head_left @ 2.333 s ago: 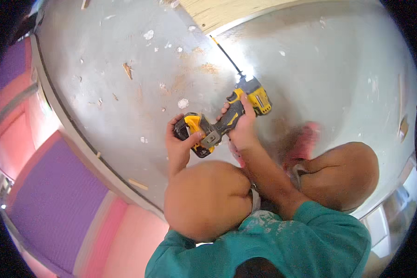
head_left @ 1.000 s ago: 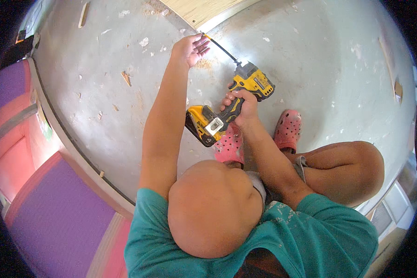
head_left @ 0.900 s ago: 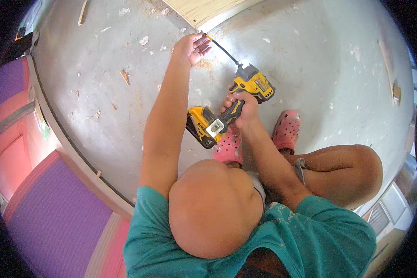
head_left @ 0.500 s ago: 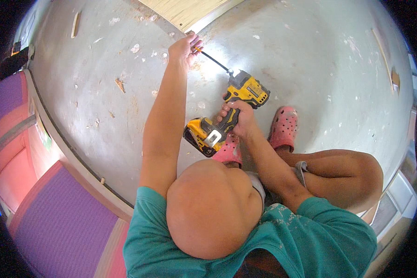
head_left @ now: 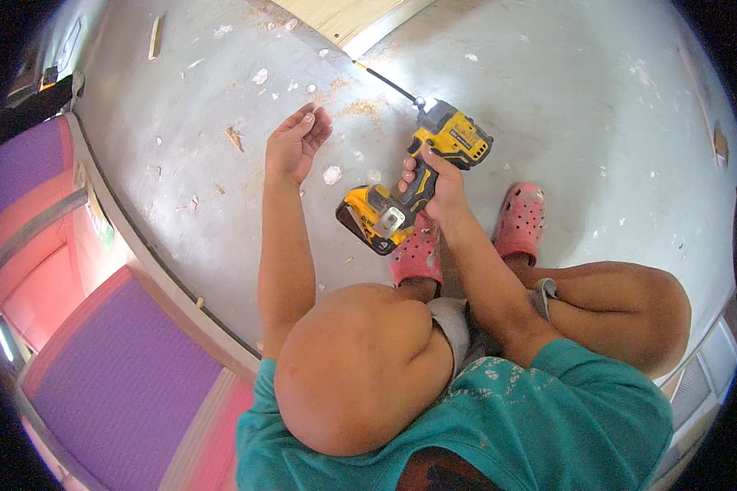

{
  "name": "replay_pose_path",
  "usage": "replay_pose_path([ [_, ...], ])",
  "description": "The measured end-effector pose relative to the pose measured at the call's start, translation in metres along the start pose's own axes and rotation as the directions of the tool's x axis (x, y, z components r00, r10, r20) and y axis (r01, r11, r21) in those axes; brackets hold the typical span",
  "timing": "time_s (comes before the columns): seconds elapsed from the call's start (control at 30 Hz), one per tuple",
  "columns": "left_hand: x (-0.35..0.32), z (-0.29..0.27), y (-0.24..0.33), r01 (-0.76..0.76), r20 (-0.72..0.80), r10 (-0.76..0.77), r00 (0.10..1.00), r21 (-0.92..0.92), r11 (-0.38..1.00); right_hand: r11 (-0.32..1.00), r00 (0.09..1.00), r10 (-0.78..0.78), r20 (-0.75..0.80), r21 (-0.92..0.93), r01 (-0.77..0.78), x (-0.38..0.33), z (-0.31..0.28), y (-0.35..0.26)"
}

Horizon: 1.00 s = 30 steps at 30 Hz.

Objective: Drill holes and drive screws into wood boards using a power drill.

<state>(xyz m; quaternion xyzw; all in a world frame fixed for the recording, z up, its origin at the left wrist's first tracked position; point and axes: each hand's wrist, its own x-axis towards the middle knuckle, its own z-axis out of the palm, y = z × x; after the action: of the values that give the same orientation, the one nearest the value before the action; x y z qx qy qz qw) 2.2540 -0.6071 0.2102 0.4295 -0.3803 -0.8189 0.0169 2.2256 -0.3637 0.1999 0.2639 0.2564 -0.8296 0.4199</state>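
My right hand (head_left: pixel 445 186) is wrapped around the grip of a yellow and black cordless impact driver (head_left: pixel 458 137). Its long dark bit (head_left: pixel 389 83) has a yellow tip, which points up and left at the corner of a pale wooden panel (head_left: pixel 336 15); whether they touch I cannot tell. The driver's lamp is lit. My left hand (head_left: pixel 300 144) hovers over the floor, left of the bit and apart from it. Its fingers are curled with thumb and fingertips close together; what they hold, if anything, is too small to make out.
My feet in pink clogs (head_left: pixel 522 219) are below the driver. Wood chips (head_left: pixel 234 138), sawdust (head_left: pixel 360 107) and pale flakes lie on the grey floor (head_left: pixel 581 164). A wood strip (head_left: pixel 155 37) lies far left. Purple and pink woven matting (head_left: pixel 131 368) fills the lower left.
My left hand has left the bit's tip and moved toward me and to the left. The driver has shifted slightly right in the picture, still in my right hand.
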Motion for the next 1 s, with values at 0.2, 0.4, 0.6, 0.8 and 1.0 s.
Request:
replay_pose_path([
  [0.2, -0.029, -0.007, 0.000, -0.005, -0.054, 0.008, 0.999, 0.053, 0.999, 0.997, 0.999, -0.040, 0.007, 0.073, 0.039, 0.005, 0.009, 0.004],
  [0.4, -0.051, -0.008, -0.022, 0.038, -0.108, -0.032, 0.994, 0.055, 0.998, 0.995, 1.000, -0.030, 0.008, 0.098, 0.029, 0.008, 0.009, 0.003],
  [0.6, -0.050, 0.000, -0.027, -0.015, -0.206, 0.041, 0.978, 0.128, 0.992, 0.993, 1.000, -0.014, 0.005, 0.120, 0.013, 0.011, 0.022, 0.018],
  [0.8, -0.057, 0.013, -0.009, -0.102, -0.346, 0.133, 0.929, 0.108, 0.989, 0.981, 0.997, -0.039, -0.064, 0.187, 0.050, 0.011, 0.037, 0.018],
  [1.0, -0.080, 0.025, 0.011, -0.219, -0.338, 0.262, 0.904, 0.161, 0.962, 0.945, 0.999, -0.004, 0.034, 0.326, -0.008, 0.014, 0.034, 0.025],
])
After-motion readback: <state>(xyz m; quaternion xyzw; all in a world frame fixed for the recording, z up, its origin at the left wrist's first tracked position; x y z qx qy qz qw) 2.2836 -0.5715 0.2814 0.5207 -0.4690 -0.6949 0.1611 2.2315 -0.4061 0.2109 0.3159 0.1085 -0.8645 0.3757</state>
